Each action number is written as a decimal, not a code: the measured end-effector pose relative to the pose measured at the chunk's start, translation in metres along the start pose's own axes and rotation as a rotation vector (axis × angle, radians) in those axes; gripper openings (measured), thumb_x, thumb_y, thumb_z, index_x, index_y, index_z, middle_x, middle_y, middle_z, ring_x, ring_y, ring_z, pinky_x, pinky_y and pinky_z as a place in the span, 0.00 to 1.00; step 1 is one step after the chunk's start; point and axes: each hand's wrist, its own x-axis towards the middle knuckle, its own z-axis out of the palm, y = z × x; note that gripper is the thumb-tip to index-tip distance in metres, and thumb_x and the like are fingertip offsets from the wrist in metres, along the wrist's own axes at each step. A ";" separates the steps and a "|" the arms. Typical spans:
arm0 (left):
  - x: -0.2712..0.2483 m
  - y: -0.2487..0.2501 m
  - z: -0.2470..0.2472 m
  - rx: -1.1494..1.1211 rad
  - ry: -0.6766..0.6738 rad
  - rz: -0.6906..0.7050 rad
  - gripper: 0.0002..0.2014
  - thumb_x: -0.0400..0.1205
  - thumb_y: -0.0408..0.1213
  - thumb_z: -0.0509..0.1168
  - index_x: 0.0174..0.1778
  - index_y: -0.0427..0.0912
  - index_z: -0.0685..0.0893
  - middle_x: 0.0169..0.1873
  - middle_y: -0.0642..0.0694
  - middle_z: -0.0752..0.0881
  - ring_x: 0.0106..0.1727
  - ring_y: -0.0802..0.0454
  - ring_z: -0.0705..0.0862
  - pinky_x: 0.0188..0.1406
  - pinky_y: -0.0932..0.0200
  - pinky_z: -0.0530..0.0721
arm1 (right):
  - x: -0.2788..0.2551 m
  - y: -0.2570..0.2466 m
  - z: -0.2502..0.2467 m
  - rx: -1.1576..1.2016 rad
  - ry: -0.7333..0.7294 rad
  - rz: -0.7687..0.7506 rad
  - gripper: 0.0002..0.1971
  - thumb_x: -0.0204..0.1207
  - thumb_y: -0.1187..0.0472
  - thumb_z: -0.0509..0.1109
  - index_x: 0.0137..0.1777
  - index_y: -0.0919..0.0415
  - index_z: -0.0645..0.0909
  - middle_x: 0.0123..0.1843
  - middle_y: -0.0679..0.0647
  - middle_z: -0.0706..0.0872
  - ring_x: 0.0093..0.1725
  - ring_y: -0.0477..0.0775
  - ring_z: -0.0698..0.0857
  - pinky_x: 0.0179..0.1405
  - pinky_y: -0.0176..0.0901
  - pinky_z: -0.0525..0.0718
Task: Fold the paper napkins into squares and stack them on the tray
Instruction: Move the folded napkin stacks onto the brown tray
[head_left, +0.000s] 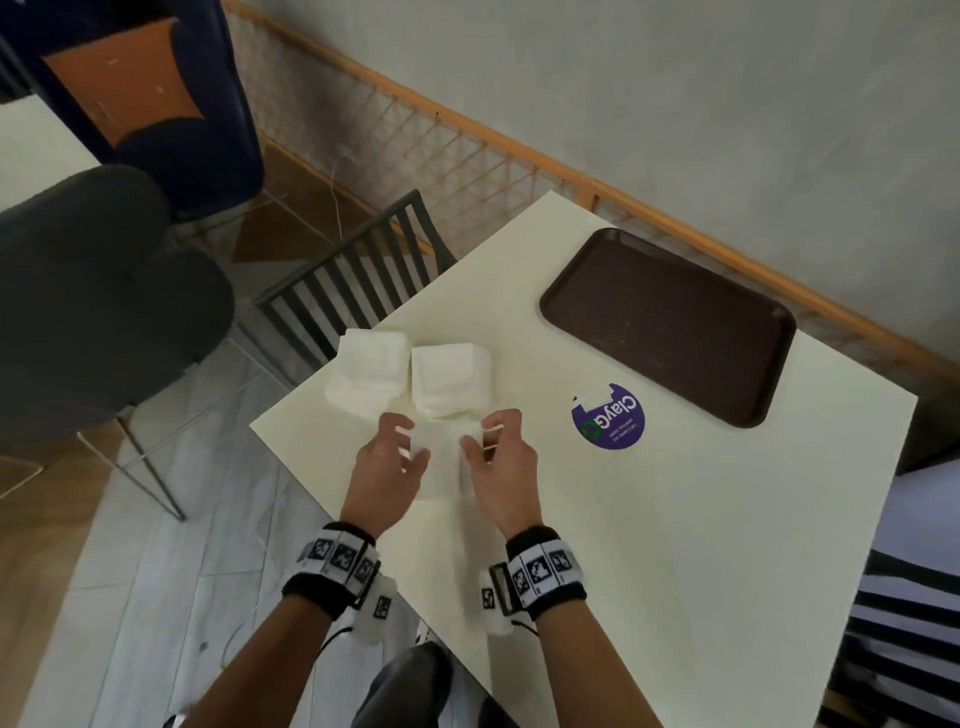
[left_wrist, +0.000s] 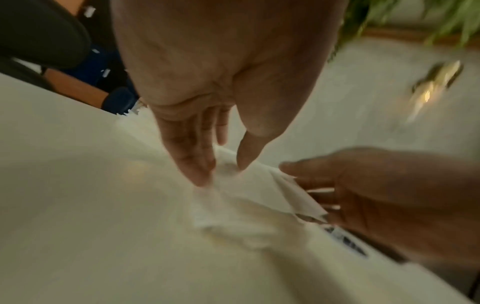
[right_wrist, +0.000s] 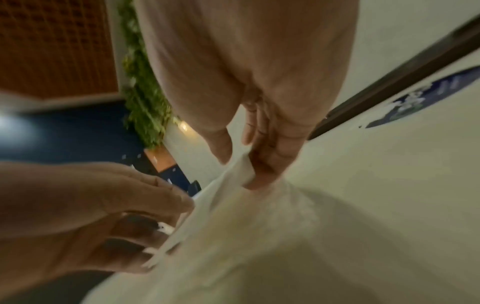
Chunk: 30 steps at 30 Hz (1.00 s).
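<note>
The cream table (head_left: 649, 519) fills most of the head view, set against a grey wall with an orange lattice rail (head_left: 467, 150); dark chairs (head_left: 358, 291) stand at its far-left edge. The brown tray (head_left: 667, 325) lies bare at the far right, well apart from the work. A purple sticker (head_left: 608, 421) sits between tray and hands. Two napkin piles (head_left: 408, 374) rest side by side at the left edge. Just in front of them, the left hand (head_left: 389, 462) and right hand (head_left: 501, 462) each pinch an edge of one napkin (head_left: 444, 452), seemingly mid-fold, though blur hides the crease. Next, I judge, the edges need aligning and pressing flat.
</note>
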 end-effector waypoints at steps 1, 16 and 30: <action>0.006 -0.009 0.004 0.046 -0.008 -0.048 0.21 0.87 0.38 0.75 0.71 0.42 0.75 0.59 0.39 0.86 0.51 0.40 0.90 0.51 0.49 0.86 | 0.006 0.003 0.009 -0.112 0.015 0.024 0.15 0.88 0.55 0.74 0.66 0.55 0.72 0.55 0.53 0.86 0.52 0.56 0.87 0.53 0.50 0.87; 0.029 -0.020 0.004 -0.325 -0.191 0.041 0.24 0.88 0.32 0.73 0.76 0.50 0.71 0.68 0.56 0.83 0.69 0.61 0.84 0.67 0.67 0.82 | 0.012 0.022 0.009 0.290 -0.154 0.157 0.16 0.86 0.65 0.72 0.71 0.52 0.84 0.64 0.48 0.93 0.64 0.51 0.92 0.64 0.53 0.90; 0.028 -0.023 0.015 -0.276 -0.270 0.246 0.18 0.91 0.26 0.65 0.74 0.44 0.71 0.66 0.59 0.82 0.65 0.78 0.82 0.64 0.76 0.77 | -0.004 0.008 0.014 0.311 0.101 -0.076 0.46 0.74 0.65 0.83 0.86 0.45 0.60 0.67 0.52 0.84 0.65 0.44 0.87 0.63 0.35 0.86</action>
